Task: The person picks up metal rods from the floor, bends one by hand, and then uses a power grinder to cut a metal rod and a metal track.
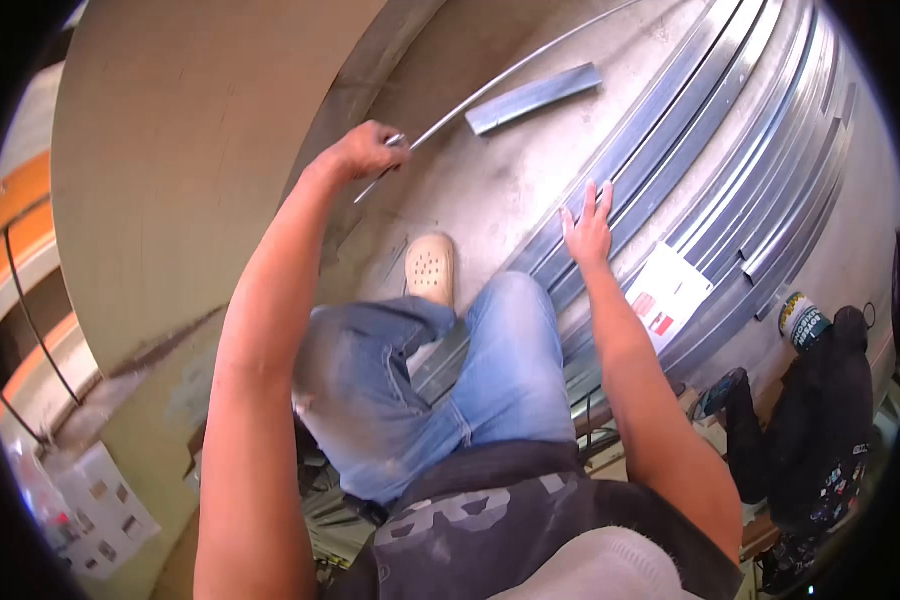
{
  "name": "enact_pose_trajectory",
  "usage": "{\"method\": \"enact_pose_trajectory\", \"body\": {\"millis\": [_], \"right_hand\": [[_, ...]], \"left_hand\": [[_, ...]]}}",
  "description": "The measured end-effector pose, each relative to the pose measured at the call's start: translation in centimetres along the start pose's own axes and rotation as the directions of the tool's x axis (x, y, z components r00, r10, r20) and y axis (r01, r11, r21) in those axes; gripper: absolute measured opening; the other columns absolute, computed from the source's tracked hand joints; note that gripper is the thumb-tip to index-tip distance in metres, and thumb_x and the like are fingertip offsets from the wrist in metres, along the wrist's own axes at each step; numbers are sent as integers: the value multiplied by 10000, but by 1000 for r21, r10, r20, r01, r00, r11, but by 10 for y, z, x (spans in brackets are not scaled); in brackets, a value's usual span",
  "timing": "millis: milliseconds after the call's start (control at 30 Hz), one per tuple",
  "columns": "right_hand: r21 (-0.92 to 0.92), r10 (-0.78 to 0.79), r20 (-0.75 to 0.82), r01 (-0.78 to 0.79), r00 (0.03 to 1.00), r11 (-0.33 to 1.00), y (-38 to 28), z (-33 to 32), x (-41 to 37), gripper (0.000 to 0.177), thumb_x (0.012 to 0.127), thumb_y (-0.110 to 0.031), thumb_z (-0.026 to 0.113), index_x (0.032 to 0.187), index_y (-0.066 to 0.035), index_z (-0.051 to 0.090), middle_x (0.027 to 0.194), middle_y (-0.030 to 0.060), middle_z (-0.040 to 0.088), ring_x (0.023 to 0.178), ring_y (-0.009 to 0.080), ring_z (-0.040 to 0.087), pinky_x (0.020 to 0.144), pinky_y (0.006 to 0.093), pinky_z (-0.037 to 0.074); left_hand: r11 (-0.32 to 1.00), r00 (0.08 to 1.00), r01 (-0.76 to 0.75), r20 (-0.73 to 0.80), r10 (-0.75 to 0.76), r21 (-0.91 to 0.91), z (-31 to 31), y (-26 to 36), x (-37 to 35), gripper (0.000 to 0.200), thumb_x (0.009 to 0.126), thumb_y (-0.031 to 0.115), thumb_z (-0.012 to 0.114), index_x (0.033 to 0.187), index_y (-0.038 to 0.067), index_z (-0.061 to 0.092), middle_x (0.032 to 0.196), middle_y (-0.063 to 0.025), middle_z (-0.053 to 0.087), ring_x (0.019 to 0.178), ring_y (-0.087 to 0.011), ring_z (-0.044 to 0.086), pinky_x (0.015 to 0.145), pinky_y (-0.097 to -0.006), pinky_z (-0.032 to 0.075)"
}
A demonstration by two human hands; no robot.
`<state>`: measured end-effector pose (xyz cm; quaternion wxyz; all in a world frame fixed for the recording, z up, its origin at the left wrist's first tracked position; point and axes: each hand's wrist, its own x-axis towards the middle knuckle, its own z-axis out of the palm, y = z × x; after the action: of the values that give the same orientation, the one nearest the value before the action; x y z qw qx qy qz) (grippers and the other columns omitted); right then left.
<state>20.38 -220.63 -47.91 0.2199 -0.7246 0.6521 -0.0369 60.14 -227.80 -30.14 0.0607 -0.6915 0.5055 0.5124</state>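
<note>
My left hand (370,150) is closed in a fist around a long thin metal rod (500,78). One short end sticks out below the fist, and the rest runs up and away to the right over the floor. With fingers spread, my right hand (588,232) rests on long silver metal channels (660,150) lying side by side. Between the hands, a short piece of metal channel (535,98) lies on the concrete floor, just right of the rod.
More metal profiles (770,190) lie at the right, with a white printed sheet (667,295) on them. A labelled can (802,320) stands beside a person in dark clothes (820,430). A tan wall (170,180) rises at left. My clog (430,268) is on the floor.
</note>
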Motion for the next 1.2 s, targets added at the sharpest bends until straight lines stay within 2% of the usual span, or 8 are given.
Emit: {"method": "enact_pose_trajectory", "body": {"millis": [100,167,267,300,600,800,1033,1200], "right_hand": [[8,-88,-109,90,990,996,6,-12,5,732,841,-401,640,1429,-119,307,1507,203,169,1081,401,576,869,444,515],[59,-35,149,26,988,998,13,-31,15,622,820,-362,670,1333,-71,472,1394,218,407,1203,381,497,953,423,461],[148,72,238,-110,969,983,21,-74,24,513,847,-429,618,1181,-41,591,1128,191,632,1082,349,589,930,399,466],[150,69,181,-97,981,984,35,-85,15,505,855,-453,599,1150,-42,609,1068,178,663,1043,341,612,921,391,469],[302,447,-128,-394,885,868,176,-217,-233,356,821,-222,622,1124,-36,614,996,162,682,952,321,650,843,381,500],[-175,534,40,-520,845,836,202,-134,-390,635,734,-68,639,1335,-129,441,1375,160,435,1037,361,602,856,445,503],[-241,493,54,-468,868,850,196,-104,-337,655,784,19,550,1394,-153,382,1464,162,323,1043,351,609,840,437,519],[-233,339,286,-278,896,932,238,-76,-312,523,662,-138,720,1138,-99,506,1179,149,516,1021,346,589,831,453,504]], "left_hand": [[993,995,-101,22,102,-57,19,29,-27,202,786,242,614,824,51,664,729,-37,652,683,-138,581,668,-301,470],[973,983,-164,54,175,-161,43,39,-28,173,800,211,601,803,45,651,720,-47,647,665,-138,579,649,-295,473],[944,982,-114,-181,59,-311,76,78,-43,298,809,307,632,897,28,691,750,-80,683,685,-175,631,651,-334,502],[942,864,-315,-446,235,-113,89,81,-44,400,806,384,674,972,21,697,774,-116,691,694,-206,645,687,-359,511],[911,738,-290,-537,408,293,120,98,-108,398,863,424,606,904,35,674,795,-202,649,766,-353,641,736,-406,490],[930,761,-315,-534,368,192,124,124,-137,426,867,435,603,928,20,673,769,-169,659,740,-286,645,741,-369,488],[899,749,-328,-500,435,290,142,119,-124,400,860,409,617,947,22,673,810,-192,664,762,-314,652,736,-379,496],[870,742,-361,-462,486,336,174,95,-114,350,849,363,657,850,14,646,784,-215,648,760,-382,641,685,-426,502]]}}
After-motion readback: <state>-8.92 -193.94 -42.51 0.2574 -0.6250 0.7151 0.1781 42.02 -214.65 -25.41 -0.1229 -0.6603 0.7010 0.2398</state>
